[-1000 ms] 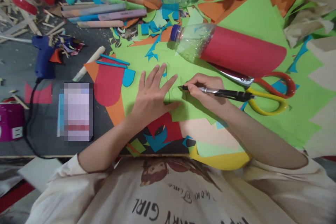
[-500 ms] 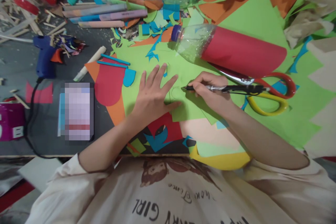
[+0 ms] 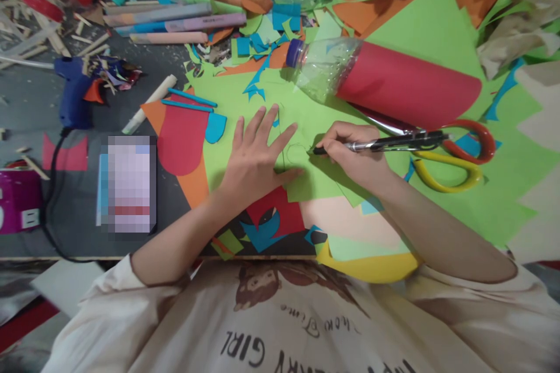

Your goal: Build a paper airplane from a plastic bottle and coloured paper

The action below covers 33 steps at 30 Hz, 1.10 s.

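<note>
The sheet [image 3: 326, 178], green, lies on the bench [image 3: 26, 145] towards the middle of its near edge, with other paper between it and that edge. The right hand's [image 3: 350, 151] grip is closed on the pen [image 3: 394, 143] close to the writing end. The left hand [image 3: 254, 166] holds nothing: it lies palm down on the sheet, fingers spread. Governing relation: the faint pencil-like outline [image 3: 294, 147] lies between the hands, directly left of the pen tip; whether the tip touches paper cannot be told. The pen's long axis runs roughly along the near edge, its tail pointing to the bench's right edge and overlying the scissors [image 3: 450, 187] in this view. The bottle [image 3: 385, 78], red-wrapped, lies beyond the right hand, towards the far edge.
</note>
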### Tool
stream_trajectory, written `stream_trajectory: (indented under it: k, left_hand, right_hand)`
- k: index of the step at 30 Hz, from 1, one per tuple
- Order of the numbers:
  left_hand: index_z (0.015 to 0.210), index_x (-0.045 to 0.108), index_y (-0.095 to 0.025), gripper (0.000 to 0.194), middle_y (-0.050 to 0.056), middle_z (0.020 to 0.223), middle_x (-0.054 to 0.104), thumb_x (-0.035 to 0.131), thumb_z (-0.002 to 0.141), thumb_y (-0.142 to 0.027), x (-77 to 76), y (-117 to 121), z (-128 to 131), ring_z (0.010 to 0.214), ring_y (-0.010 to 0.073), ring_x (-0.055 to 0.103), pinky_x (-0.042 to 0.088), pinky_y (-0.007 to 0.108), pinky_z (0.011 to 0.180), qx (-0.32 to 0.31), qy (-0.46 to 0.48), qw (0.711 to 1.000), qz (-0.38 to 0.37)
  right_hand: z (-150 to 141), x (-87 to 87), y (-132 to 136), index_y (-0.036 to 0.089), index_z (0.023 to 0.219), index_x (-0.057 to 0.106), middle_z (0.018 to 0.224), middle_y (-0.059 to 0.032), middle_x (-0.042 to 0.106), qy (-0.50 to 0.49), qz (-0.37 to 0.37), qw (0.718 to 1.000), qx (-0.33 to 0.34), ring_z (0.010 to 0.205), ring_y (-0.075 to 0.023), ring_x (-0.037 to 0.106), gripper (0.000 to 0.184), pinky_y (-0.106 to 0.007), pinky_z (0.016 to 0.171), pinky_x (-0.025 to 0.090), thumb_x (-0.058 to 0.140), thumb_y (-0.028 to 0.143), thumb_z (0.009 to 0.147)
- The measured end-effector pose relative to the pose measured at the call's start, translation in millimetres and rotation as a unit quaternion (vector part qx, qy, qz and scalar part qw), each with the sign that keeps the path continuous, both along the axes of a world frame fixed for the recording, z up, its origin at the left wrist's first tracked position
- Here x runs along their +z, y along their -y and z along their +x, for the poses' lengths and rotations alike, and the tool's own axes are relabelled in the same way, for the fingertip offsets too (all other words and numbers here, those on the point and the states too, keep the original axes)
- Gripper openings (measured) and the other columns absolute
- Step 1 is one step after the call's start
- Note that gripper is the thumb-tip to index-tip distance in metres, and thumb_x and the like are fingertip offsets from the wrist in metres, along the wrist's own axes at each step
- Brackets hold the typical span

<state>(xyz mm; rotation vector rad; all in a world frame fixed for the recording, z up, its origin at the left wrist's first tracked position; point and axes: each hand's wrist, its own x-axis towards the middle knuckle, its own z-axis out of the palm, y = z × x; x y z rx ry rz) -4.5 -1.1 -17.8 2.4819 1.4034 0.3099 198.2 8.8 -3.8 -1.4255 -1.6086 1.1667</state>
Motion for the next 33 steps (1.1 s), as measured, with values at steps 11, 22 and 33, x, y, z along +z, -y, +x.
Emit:
stream_trajectory:
  k: [11, 22, 33]
  left_hand:
    - [0.144, 0.047, -0.024, 0.072, 0.018, 0.16, 0.034, 0.069, 0.082, -0.053, -2.5, -0.4, -0.5, 0.149, 0.0377, 0.029, 0.019, 0.061, 0.121, -0.002, 0.001, 1.0, 0.0]
    - [0.145, 0.046, -0.025, 0.078, 0.018, 0.16, 0.033, 0.072, 0.079, -0.055, -3.5, -0.3, -0.5, 0.149, 0.038, 0.029, 0.019, 0.06, 0.121, -0.003, -0.004, 1.0, 0.001]
    - [0.145, 0.046, -0.025, 0.077, 0.017, 0.159, 0.035, 0.073, 0.078, -0.055, -4.7, 0.1, -1.1, 0.148, 0.0375, 0.03, 0.02, 0.06, 0.12, -0.004, -0.004, 1.0, 0.014]
  right_hand:
    - [1.7, 1.7, 0.3, 0.021, 0.058, 0.058, 0.052, 0.0019, 0.057, -0.012, -0.034, 0.998, 0.05, 0.048, -0.0108, 0.046, 0.016, -0.026, 0.049, 0.035, 0.054, 0.026, 0.072]
    - [2.2, 0.0, 2.6, 0.02, 0.059, 0.057, 0.054, 0.0005, 0.057, 0.003, -0.013, 0.995, 0.098, 0.05, -0.0112, 0.047, 0.022, -0.026, 0.05, 0.032, 0.056, 0.03, 0.078]
    - [2.1, -2.4, 4.8, 0.021, 0.056, 0.053, 0.054, 0.001, 0.057, -0.01, 0.021, 0.998, 0.053, 0.051, -0.0121, 0.05, 0.018, -0.026, 0.05, 0.035, 0.054, 0.019, 0.074]
